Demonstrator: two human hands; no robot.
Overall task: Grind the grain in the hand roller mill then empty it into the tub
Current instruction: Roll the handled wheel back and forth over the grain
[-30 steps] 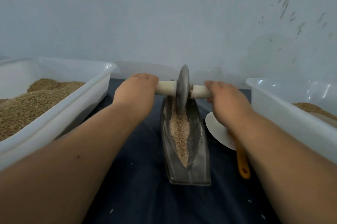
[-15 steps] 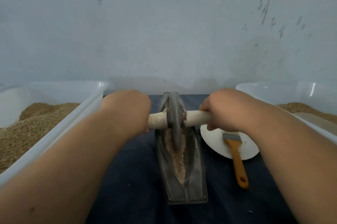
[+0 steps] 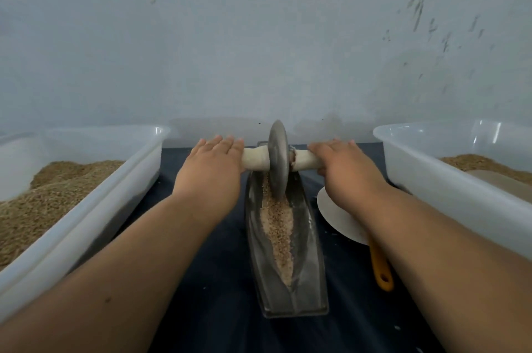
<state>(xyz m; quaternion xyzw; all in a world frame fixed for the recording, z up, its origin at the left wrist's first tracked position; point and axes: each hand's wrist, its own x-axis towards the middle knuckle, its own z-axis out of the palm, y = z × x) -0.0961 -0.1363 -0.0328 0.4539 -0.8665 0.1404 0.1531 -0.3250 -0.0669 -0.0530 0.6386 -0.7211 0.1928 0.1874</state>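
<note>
Half a second ago the wheel (image 3: 278, 160) sat nearer the middle of the trough (image 3: 305, 252), and both hands were curled round the pale handle (image 3: 254, 159). Now it has been rolled away to the far end of the trough, back where it stood a second ago, so one full back-and-forth stroke has just finished. The grip has changed too. The left hand (image 3: 213, 162) and the right hand (image 3: 345, 162) lie over the two handle ends with fingers (image 3: 218, 143) stretched out straight. They press down and forward with the palms rather than clasping, though I cannot tell whether the right thumb is hooked under the handle. The grain (image 3: 277, 226) lies in a long strip down the middle of the trough, from under the wheel towards the near end. It looks pale and coarse, which suggests it is partly crushed and needs more strokes. By that reading the task is mid-grind, and nothing has been tipped out. To the left of the trough stands the left tub (image 3: 86, 208), heaped with brown grain. To the right stands the right tub (image 3: 431, 180), holding a shallower layer. Just right of the trough, on the dark desk (image 3: 201, 280), lie a white plate (image 3: 339, 214) and an orange-handled brush (image 3: 380, 266), partly hidden under the right forearm.
</note>
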